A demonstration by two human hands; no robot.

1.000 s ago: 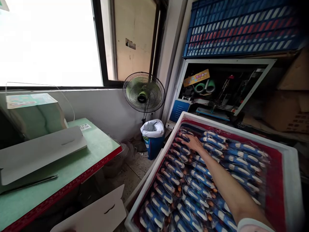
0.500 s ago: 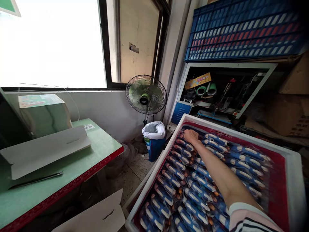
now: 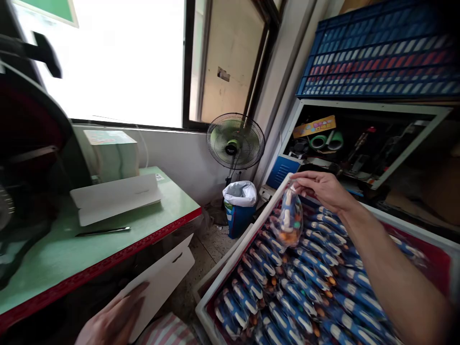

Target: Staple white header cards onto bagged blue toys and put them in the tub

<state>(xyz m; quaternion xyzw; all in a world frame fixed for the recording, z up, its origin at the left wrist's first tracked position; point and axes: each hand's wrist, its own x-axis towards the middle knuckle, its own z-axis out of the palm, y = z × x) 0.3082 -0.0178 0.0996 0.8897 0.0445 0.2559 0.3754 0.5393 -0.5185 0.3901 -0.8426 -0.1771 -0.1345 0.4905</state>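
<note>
My right hand (image 3: pixel 325 189) pinches the top of a clear plastic bag (image 3: pixel 289 218). The bag hangs upright, with a blue, white and orange item inside whose kind I cannot make out. Below it, rows of similar bagged blue-and-white items (image 3: pixel 304 285) lie in a big white box (image 3: pixel 215 292) with a red lining. At the lower left, my left hand (image 3: pixel 113 314) is closed on a white cardboard piece (image 3: pixel 163 278) with a slit near its far end; part of that hand's fingers is shadowed. The cardboard tilts above my lap.
On the left, a green table (image 3: pixel 179 203) with a red edge carries a folded white card (image 3: pixel 117 201), a slim dark tool (image 3: pixel 104 232) and a stack of paper (image 3: pixel 117 155). A fan (image 3: pixel 235 141) and a lined bin (image 3: pixel 240 218) stand ahead. A blue crate (image 3: pixel 377 57) sits upper right.
My right hand has lifted one bagged item out of the rows. My left hand has come into view on the white cardboard. The view has swung left.
</note>
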